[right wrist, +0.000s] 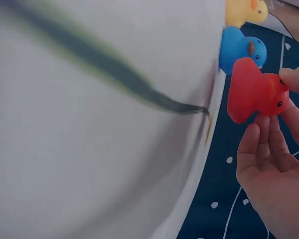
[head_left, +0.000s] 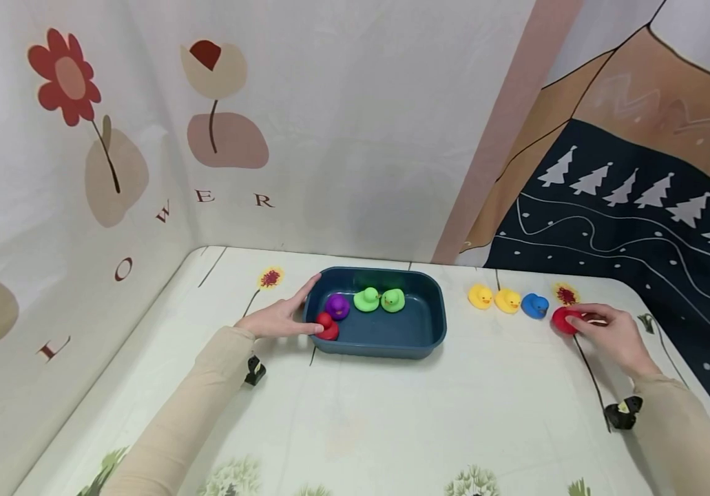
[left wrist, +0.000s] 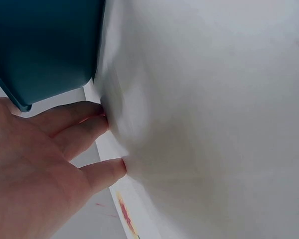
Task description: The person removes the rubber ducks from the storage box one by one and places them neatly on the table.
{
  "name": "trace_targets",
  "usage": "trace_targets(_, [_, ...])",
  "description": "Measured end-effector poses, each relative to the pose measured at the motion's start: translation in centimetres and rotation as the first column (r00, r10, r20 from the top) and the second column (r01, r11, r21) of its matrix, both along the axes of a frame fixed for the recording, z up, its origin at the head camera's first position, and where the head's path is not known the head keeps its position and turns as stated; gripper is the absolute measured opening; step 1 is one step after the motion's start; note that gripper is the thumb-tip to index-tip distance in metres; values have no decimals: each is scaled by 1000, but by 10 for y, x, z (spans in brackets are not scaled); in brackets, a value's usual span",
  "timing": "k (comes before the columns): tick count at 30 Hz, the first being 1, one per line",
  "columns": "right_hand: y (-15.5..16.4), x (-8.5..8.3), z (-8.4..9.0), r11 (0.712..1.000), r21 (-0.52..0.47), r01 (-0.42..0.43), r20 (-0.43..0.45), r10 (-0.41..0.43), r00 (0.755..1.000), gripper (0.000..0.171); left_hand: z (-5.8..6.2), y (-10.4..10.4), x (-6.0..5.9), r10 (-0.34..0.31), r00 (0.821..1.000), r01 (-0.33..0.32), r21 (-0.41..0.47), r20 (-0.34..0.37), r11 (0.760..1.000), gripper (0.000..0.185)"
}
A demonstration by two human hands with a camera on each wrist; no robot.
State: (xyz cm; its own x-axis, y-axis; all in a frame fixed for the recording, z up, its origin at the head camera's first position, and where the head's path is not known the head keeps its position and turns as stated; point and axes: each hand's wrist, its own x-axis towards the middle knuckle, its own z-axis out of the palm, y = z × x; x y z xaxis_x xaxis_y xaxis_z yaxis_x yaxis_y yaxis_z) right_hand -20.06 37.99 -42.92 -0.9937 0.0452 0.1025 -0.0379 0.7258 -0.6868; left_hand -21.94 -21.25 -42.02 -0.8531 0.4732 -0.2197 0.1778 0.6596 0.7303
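Observation:
My left hand (head_left: 280, 318) rests against the left end of a dark blue plastic bin (head_left: 379, 349), index finger at the far corner and thumb over the rim. In the left wrist view its other fingers (left wrist: 84, 132) reach down straight to the tabletop beside the bin. Inside the bin sit a red rubber duck (head_left: 328, 329), a purple duck (head_left: 337, 306) and two green ducks (head_left: 367, 299). On the right, my right hand (head_left: 616, 337) pinches another red rubber duck (right wrist: 251, 92) by its head between thumb and fingers. This duck is tilted, close to a blue duck (head_left: 535, 306).
Two yellow ducks (head_left: 494, 299) stand in a row with the blue one, right of the bin. A white patterned cloth (head_left: 379, 413) covers the table. Printed fabric (head_left: 342, 124) hangs behind and on the left. Black wrist devices (head_left: 624, 412) sit under both forearms.

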Motion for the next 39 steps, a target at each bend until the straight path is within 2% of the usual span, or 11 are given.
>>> trace_targets(7, [1,-7,7,1000,-8,2,-2,-2,1000,46,0,0,0,8,1000,-8,-3,5,1000,104])
trace_targets(18, [0,-23,11,999,4,47,59,-47,997,47,-3,-1,-1,6,1000,-6,-8,-2,1000,104])
trace_targets(28, [2,-33,3,999,3,41,80,-41,996,46,-3,0,0,4,1000,-4,-3,6,1000,103])
trace_targets(39, [7,-39,-3,1000,-22,9,152,-5,988,50,-1,1,1,6,1000,-6,-1,8,1000,103])
